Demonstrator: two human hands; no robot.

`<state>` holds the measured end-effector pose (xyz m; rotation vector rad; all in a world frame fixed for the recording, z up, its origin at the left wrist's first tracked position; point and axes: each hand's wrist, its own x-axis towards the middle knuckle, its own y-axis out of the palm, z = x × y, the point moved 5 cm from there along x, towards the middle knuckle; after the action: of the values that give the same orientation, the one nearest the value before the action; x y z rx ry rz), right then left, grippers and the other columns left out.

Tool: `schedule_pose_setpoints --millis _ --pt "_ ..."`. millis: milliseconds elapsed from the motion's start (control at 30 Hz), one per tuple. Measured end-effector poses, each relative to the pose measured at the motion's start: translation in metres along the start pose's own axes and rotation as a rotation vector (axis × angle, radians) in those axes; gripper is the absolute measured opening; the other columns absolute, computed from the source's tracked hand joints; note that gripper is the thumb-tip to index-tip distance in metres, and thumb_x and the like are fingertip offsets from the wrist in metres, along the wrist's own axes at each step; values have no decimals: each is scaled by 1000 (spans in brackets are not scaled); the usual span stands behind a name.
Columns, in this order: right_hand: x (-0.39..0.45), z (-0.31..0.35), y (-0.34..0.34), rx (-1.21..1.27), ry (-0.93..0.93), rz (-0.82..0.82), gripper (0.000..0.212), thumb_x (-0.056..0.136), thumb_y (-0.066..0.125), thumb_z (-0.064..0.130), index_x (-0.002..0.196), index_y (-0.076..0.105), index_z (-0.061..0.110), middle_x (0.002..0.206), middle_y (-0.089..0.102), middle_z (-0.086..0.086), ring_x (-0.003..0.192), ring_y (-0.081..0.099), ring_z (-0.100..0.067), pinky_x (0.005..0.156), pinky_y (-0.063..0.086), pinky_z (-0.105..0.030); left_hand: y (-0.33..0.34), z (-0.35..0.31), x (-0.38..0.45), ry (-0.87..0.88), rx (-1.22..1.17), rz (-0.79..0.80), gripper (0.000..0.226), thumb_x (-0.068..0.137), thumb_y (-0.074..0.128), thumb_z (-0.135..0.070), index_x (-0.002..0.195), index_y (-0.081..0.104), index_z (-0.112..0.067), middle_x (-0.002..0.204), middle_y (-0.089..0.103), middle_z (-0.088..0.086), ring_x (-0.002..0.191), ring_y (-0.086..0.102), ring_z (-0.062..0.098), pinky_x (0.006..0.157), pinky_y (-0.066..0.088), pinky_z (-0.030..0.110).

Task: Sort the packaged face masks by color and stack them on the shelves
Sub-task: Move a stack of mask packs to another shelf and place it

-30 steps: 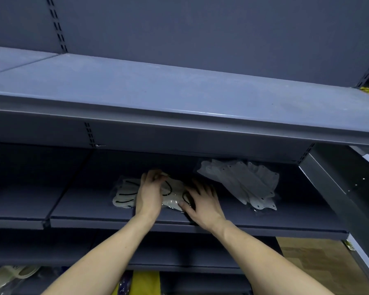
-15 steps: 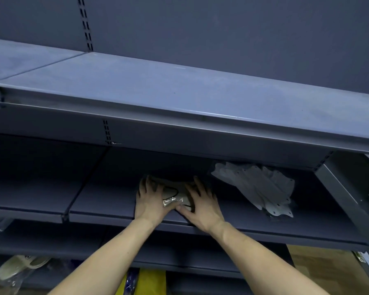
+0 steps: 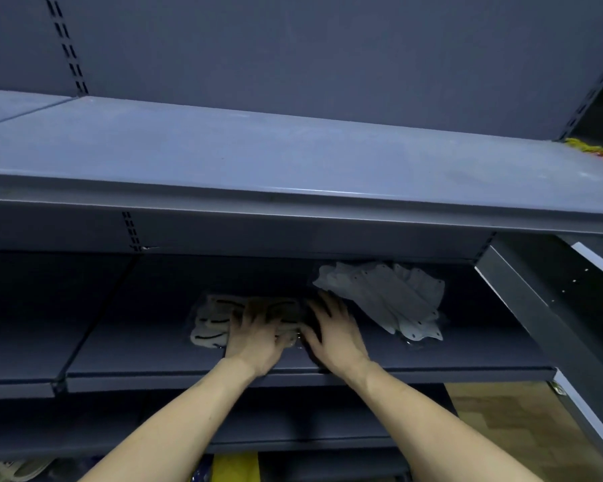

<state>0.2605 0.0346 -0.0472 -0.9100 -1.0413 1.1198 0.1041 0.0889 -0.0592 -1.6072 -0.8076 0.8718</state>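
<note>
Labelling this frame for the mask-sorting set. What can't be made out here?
Head view only:
- Cream masks with black loops: the left hand and right hand lie over the pile, hiding its right part; count unreadable.
- Pale grey masks: fanned and overlapping, count unclear.
- Yellow item: cut off by the bottom edge, unidentifiable.
- Pale item at the bottom left: cut off and dim.
- Yellow-orange thing on the top shelf: cut by the right edge.
</note>
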Motion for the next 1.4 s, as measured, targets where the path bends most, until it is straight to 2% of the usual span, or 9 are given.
schedule_pose_setpoints --millis 167,267,500,567,700,900,1100,1233,1400 --pt "-8 -98 -24 -238 515 47 84 100 40 53 159 -5 13 165 -8 -21 152 -3 -40 121 6 -55 1 -21 5 -72 64 -32 64 99 35 -54 151 30 -16 156 29 14 143 24 37 119 15 52" --pt "-21 -127 -25 -226 627 115 82 102 31 57 159 -1 8 165 8 -19 150 11 -39 119 15 -53 -9 -46 8 -26 50 -86 65 87 48 -39 147 35 -16 152 35 10 140 30 34 117 19 50" --pt "-25 -110 -20 -339 483 -12 42 69 81 10 110 74 11 98 69 -17 88 64 -38 83 53 -43 -11 -102 5 115 79 -146 69 92 47 -36 155 21 -25 162 17 11 149 12 34 119 14 51" --pt "-26 -106 -23 -327 396 -81 30 60 79 1 87 77 13 88 67 -13 80 63 -37 77 53 -42 -8 -106 3 118 87 -150 72 94 47 -35 157 14 -24 162 14 12 149 11 35 119 15 51" --pt "-32 -97 -28 -273 273 -240 30 64 67 -4 91 71 10 87 66 -9 82 62 -33 83 53 -44 -7 -106 1 115 84 -180 75 96 49 -33 158 10 -20 162 13 13 149 12 35 119 17 50" --pt "-31 -73 -54 -180 39 -483 40 73 36 7 97 66 14 80 68 -4 74 63 -28 79 50 -40 -33 -99 2 162 -37 -501 64 76 74 -8 137 54 -13 137 54 15 129 50 38 108 38 59" --pt "-22 -61 -58 20 53 -405 35 87 36 20 106 65 14 88 71 -7 77 66 -32 73 50 -40 -43 -84 -5 67 -428 -445 52 99 45 -8 144 41 -34 133 39 7 83 65 32 72 57 42" --pt "-19 -45 -46 -60 -8 -291 50 96 39 49 130 56 17 124 62 -10 108 57 -34 95 47 -49 -46 -63 -9 -11 -481 -497 70 86 45 7 139 46 -38 130 35 -3 94 63 28 71 44 28" --pt "-9 -12 -10 -90 -118 72 71 94 36 67 151 35 24 161 24 -7 145 25 -33 121 16 -49 -64 -16 -20 -189 -627 -567 15 99 44 -26 112 47 -32 101 65 0 83 63 22 62 42 34"
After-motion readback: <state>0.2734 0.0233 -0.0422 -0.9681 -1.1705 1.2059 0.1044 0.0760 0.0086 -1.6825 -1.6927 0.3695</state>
